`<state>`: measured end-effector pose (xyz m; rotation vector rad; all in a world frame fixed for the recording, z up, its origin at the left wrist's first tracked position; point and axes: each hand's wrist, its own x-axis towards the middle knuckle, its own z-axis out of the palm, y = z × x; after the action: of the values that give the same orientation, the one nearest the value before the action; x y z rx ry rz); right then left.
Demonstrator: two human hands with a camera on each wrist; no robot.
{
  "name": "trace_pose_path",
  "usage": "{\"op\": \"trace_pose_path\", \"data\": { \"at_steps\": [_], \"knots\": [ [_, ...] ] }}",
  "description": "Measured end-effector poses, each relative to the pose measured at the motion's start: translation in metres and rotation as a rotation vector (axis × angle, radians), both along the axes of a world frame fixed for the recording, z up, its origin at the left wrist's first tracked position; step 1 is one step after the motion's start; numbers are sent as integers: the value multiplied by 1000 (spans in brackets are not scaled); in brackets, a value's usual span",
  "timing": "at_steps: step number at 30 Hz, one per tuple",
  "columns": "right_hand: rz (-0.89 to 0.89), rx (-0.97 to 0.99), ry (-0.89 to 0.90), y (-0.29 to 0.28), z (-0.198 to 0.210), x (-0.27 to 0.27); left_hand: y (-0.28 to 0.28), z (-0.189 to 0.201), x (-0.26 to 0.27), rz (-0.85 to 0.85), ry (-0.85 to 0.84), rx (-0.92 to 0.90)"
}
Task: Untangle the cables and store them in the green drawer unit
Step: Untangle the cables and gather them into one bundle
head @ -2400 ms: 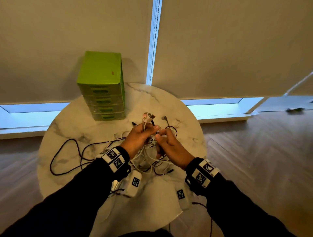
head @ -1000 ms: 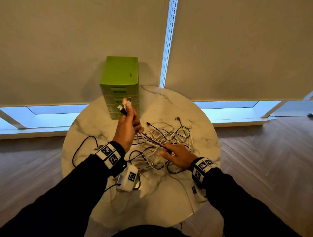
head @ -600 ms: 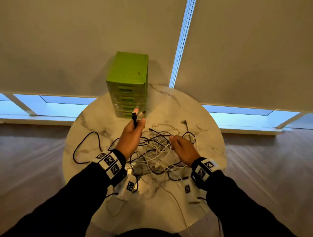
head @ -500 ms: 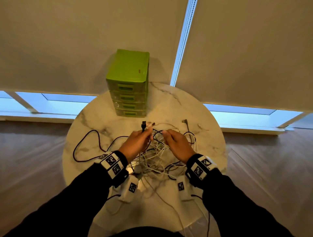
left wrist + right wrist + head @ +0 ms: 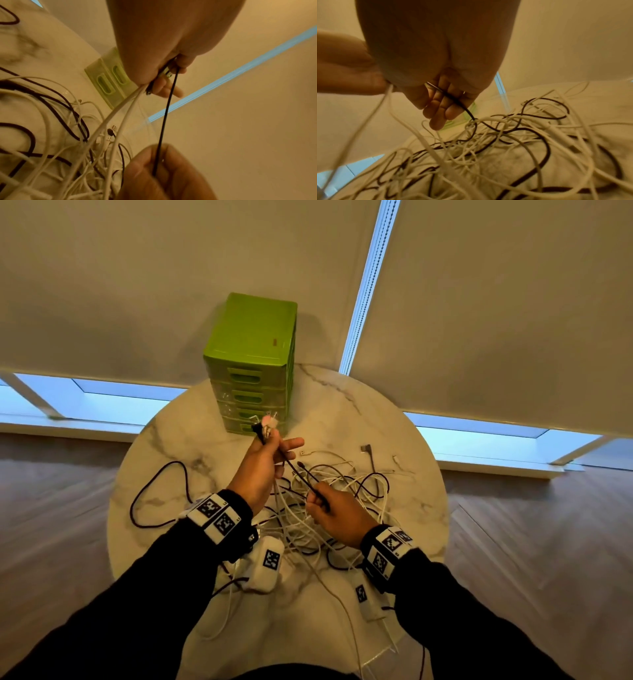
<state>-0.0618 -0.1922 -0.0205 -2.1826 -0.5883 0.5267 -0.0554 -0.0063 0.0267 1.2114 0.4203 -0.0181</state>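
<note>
Several plug ends being clutched in left hand (image 5: 262, 470); thin black cable (image 5: 301, 474) being pinched by right hand (image 5: 337, 513), stretching taut toward 5 o'clock; risking tightening knots in tangle (image 5: 335, 508), dragging pile off table (image 5: 411, 508).

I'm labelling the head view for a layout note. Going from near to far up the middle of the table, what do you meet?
Right hand pinching the thin black cable → left hand gripping a bunch of cable plugs → green drawer unit at the table's far edge.
</note>
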Motion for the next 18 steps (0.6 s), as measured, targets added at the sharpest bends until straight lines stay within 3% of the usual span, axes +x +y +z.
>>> {"op": "trace_pose_path", "data": {
  "at_steps": [5,9,12,16,18],
  "knots": [
    [95,-218,-11,-17,-17,7,27,26,6,97,-84,-217],
    [76,-206,-49,-16,-13,11,54,40,18,155,-208,-245],
    [10,-214,-62,-13,-4,20,52,36,11,124,-255,-18],
    [-248,-167,-149,6,29,28,28,21,-20,-86,-108,413],
    [-269,-66,-158,22,46,26,17,15,-31,-172,1,423]
  ]
}}
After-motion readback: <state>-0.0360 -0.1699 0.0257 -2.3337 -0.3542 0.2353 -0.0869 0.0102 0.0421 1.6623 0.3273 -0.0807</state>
